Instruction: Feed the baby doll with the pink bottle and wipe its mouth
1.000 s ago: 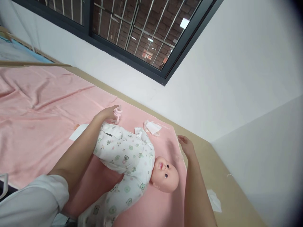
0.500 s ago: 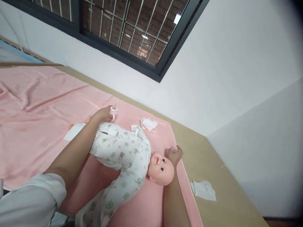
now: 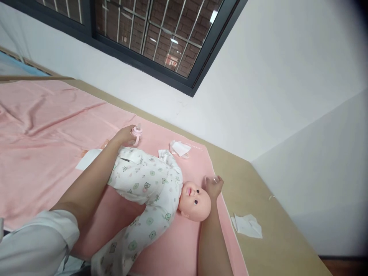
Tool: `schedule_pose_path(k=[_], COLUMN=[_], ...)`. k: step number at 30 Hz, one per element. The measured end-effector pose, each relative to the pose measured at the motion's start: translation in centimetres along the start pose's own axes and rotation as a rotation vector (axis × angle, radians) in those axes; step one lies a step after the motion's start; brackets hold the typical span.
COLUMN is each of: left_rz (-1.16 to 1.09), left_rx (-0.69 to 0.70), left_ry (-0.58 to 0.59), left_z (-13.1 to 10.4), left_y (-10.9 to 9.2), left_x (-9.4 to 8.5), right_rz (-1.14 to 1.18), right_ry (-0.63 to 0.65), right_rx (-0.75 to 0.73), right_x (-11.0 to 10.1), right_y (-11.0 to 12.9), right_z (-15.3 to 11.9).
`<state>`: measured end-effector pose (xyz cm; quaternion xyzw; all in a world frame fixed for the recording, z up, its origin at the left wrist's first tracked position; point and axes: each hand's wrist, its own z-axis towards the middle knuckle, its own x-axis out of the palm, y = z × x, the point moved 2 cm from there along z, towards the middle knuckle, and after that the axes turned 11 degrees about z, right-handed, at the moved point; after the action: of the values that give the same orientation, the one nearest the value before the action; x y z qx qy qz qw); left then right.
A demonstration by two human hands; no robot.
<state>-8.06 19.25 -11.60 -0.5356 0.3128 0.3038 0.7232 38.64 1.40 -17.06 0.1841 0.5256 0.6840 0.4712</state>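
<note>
Doll, one, lies beside two hands, one bottle.

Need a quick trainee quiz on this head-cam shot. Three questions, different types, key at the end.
1. Short answer: what does the person's left hand hold?
2. True or false: the doll's head lies nearer the right hand than the left hand.
3. Multiple choice: what colour is the cloth under the doll's head?
A) blue
B) pink
C) green

Key:
1. A bottle.
2. True.
3. B.
</note>
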Motion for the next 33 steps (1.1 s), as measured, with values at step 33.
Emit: schedule_pose_path(k=[33], left_rz=[0.028], left_rx=[0.782], left_ry=[0.156], left_z=[-11.5], left_y=[-19.4], left_x=[-4.2], right_rz=[0.475], right_ry=[0.595], right_rx=[-0.215], right_x=[-1.4], right_y=[23.6], right_z=[-9.4])
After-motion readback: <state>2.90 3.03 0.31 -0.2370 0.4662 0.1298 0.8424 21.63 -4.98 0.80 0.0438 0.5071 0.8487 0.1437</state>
